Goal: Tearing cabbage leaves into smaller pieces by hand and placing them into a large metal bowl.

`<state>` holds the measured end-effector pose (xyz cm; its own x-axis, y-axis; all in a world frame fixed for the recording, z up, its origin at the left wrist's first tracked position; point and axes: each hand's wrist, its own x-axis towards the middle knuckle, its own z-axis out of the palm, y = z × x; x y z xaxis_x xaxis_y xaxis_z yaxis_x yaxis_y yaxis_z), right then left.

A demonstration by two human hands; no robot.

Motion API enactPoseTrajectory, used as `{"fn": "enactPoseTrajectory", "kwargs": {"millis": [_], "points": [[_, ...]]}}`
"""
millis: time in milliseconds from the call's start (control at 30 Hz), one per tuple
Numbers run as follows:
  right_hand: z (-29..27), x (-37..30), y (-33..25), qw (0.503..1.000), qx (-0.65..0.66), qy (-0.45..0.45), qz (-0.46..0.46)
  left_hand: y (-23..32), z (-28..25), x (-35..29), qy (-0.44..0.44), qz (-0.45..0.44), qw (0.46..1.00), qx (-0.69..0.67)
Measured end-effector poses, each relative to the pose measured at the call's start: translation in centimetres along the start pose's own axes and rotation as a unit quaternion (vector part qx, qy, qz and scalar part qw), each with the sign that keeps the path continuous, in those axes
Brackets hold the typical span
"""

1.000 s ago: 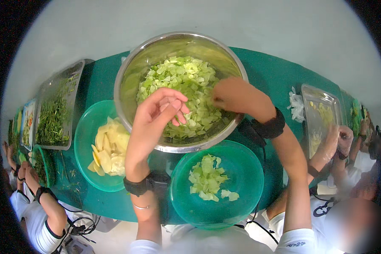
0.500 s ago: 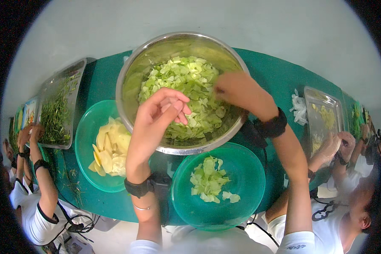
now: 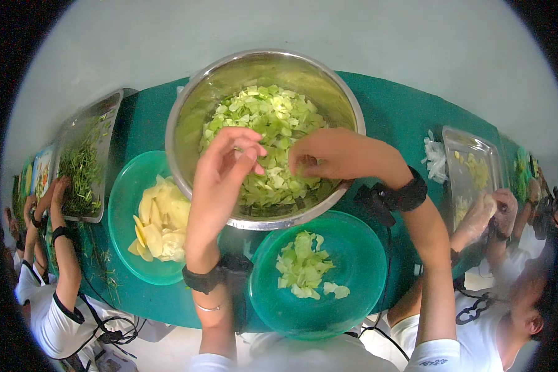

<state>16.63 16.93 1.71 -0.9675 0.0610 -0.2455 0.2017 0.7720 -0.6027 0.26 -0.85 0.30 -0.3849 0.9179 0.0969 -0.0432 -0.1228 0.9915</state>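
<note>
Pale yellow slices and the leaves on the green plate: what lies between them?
In the head view, the left wrist with its black band crosses there, over the table.

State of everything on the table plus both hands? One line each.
Steel bowl: upright, partly filled
Leaf pieces: loose, heaped in the bowl
Left hand: half-curled, over the bowl
Right hand: curled, over the leaves; grip hidden
Right green basin: upright, small leaf heap inside
Left green basin: upright, holds pale yellow slices
Left tray: chopped greens inside
Clear plastic: crumpled
</note>
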Motion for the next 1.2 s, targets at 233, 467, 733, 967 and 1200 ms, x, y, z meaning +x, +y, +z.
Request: {"fn": "enactPoseTrajectory", "kwargs": {"millis": [233,467,733,967,1200], "points": [[0.6,0.0,2.4,0.979,-0.138,0.146,-0.038,0.2,0.3,0.1,0.006,0.027,0.999,0.018],[0.7,-0.2,1.8,0.989,-0.090,0.105,0.053,0.0,0.1,-0.1,-0.077,-0.028,0.996,0.031],[1.6,0.9,3.6,0.978,-0.101,0.183,-0.001,0.2,0.0,-0.1,-0.087,-0.002,0.995,0.045],[0.9,0.6,1.3,0.984,-0.092,0.105,0.106,-0.6,-0.2,0.2,-0.111,-0.013,0.993,0.029],[0.8,0.6,-0.4,0.995,0.067,-0.077,-0.002,-0.8,-0.7,0.7,-0.173,-0.093,0.978,0.075]]}}
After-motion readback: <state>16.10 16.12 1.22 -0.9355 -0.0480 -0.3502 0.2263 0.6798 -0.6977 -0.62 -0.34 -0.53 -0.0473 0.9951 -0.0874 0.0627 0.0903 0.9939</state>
